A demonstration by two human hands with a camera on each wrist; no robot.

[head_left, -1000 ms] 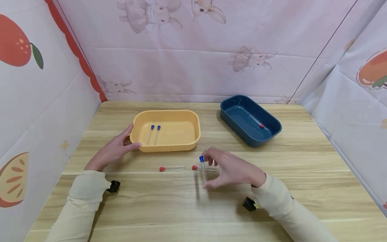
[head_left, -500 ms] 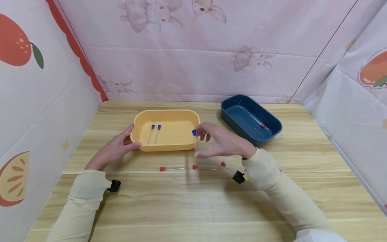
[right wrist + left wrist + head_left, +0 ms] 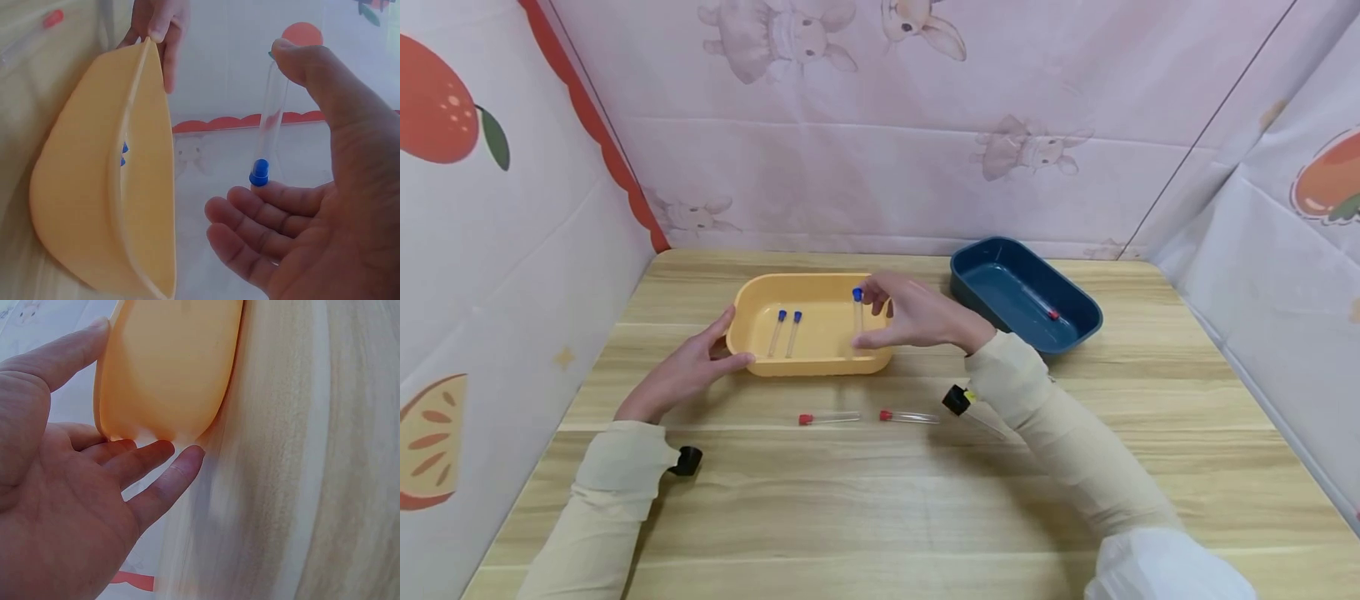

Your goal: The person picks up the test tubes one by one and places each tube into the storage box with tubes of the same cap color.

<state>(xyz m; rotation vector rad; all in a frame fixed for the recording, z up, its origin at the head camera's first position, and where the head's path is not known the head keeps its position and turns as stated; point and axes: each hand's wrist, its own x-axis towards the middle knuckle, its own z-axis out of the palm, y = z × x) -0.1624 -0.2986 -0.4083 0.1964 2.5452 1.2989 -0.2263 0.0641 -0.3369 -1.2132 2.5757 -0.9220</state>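
Note:
My right hand [image 3: 917, 312] pinches a clear test tube [image 3: 272, 100] with a blue stopper between thumb and fingertips, one finger at the stopper and the thumb at the other end. In the head view this hand and tube are over the right part of a yellow tray [image 3: 812, 367]. Two more blue-stoppered tubes [image 3: 777, 335] lie side by side inside the tray on the left. My left hand [image 3: 688, 375] holds the tray's left end, thumb on the near rim and fingers against the outer end wall [image 3: 156, 419].
On the wooden table in front of the tray lie a red-stoppered tube [image 3: 830, 417] and a second red-stoppered tube [image 3: 910, 417]. A third tube [image 3: 988, 425] is partly hidden under the right wrist camera [image 3: 956, 400]. At back right, a dark blue tray [image 3: 1000, 283] contains a red-stoppered tube [image 3: 1053, 315].
My right hand has carried the blue-stoppered tube away from me and leftward, from above the front of the table to over the yellow tray. The left hand keeps its place.

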